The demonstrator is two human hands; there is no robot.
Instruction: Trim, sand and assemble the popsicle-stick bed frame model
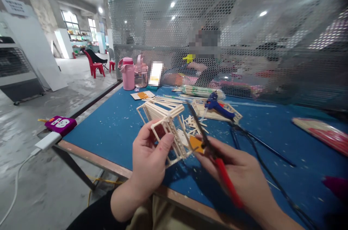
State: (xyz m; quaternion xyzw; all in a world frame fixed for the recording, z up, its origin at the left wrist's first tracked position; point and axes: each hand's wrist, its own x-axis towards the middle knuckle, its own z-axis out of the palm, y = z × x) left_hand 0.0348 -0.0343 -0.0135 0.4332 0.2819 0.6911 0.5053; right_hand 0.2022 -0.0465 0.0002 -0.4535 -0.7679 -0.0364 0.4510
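Note:
My left hand is closed around a small wooden stick frame, thumb on its near side, lifted above the blue tabletop. The frame is built of thin pale sticks and sits tilted. In my right hand are scissors with red handles and dark blades spread apart, just right of the frame. Behind the blades lie short cut stick pieces and an orange-and-white card. Farther back, a blue glue gun rests on a second stick-built piece.
Long loose sticks and a bagged bundle lie toward the mesh screen. A pink flask and a pink-lidded jug stand back left. A dark cable crosses the right side. A purple power strip sits at the left edge.

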